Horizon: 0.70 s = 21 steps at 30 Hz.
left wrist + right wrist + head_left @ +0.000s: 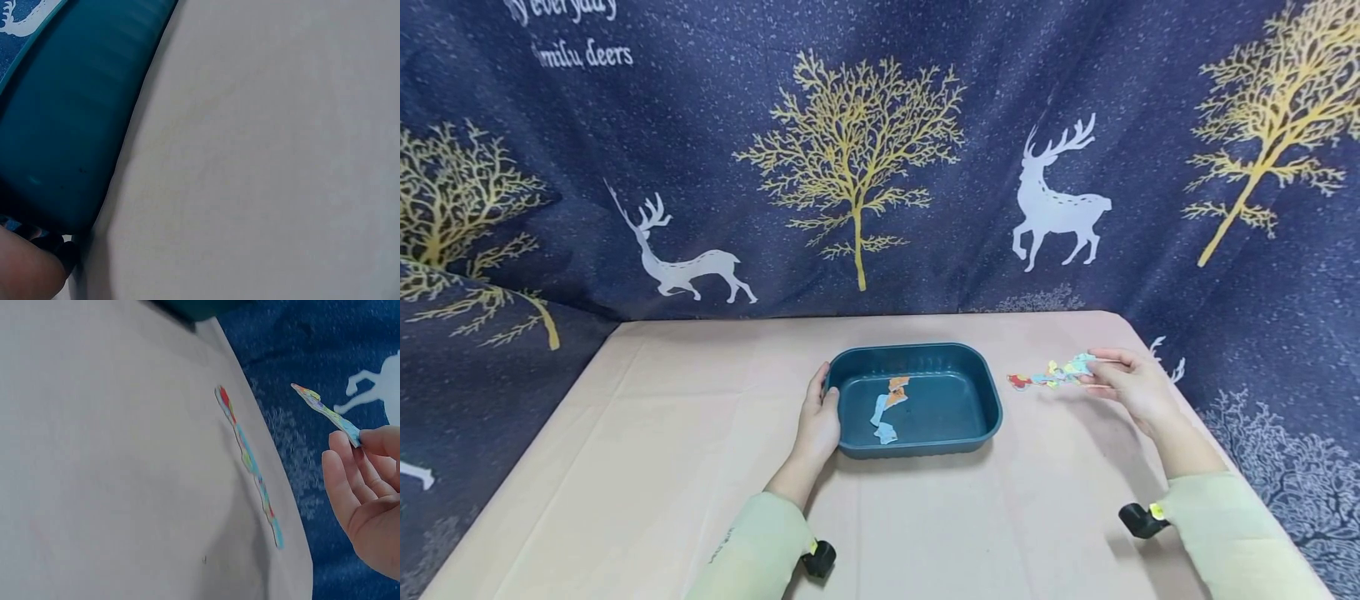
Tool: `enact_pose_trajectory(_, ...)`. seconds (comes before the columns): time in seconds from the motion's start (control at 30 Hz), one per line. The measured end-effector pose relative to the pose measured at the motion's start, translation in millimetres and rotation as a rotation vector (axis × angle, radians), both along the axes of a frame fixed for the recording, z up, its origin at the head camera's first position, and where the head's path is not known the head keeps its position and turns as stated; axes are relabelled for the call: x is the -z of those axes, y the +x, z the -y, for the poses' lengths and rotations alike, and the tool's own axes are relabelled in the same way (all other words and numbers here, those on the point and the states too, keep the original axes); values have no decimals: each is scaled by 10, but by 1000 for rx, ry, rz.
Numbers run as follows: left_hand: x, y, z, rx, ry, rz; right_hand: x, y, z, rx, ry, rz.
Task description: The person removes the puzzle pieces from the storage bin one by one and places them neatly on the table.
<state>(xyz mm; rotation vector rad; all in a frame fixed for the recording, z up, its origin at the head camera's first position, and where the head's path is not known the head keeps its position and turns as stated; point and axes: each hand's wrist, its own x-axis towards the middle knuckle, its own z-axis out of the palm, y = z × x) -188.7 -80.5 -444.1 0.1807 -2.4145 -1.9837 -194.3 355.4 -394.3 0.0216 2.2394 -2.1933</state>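
A dark teal rectangular tub (917,447) with rounded corners stands upright on the table, with several thin orange (897,392) and pale blue pieces (886,433) lying flat on its floor. My left hand (818,421) grips the tub's left side, thumb at the rim. To the right of the tub, my right hand (1138,392) pinches a thin, flat piece with a multicoloured print (325,409) between thumb and fingers, above the table. Below it on the table lies a long, wavy-edged printed strip (247,456) in red, yellow and light blue.
A pale cloth covers the table (662,433). Behind it hangs a dark blue curtain (925,283) printed with deer and trees. A black wrist camera (818,558) is worn at the left sleeve, another black camera (1142,521) at the right.
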Motion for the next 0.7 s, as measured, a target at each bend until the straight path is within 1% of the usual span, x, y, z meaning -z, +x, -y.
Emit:
enact_pose_trajectory(0.13, 3, -8, -3, 2, 5, -3, 1, 22, -96, 31, 0, 7)
enact_pose_trajectory(0.23, 8, -12, 4, 5, 1, -2, 26, 22, -192, 52, 28, -1)
enact_pose_trajectory(0.27, 10, -10, 7, 3, -2, 3, 49, 13, -238, 55, 60, -6)
enact_pose_trajectory(0.3, 12, -10, 10, 5, -5, 2, 85, -6, -293, 62, 92, -4)
enact_pose_trajectory(0.43, 13, -4, 17, 6, -11, 5, 351, -159, -601, 130, 113, 42)
enact_pose_trajectory(0.47, 12, -3, 17, 8, -12, 3, 429, -204, -688, 142, 106, 48)
enact_pose_trajectory(0.53, 9, -1, 17, 7, -11, 3, 558, -278, -837, 170, 59, 57)
enact_pose_trajectory(0.63, 5, -5, 14, 6, -15, 5, 659, -334, -993, 178, 65, 35)
enact_pose_trajectory(0.7, 0, -8, 12, 6, -15, 5, 673, -350, -1050, 194, 106, 30)
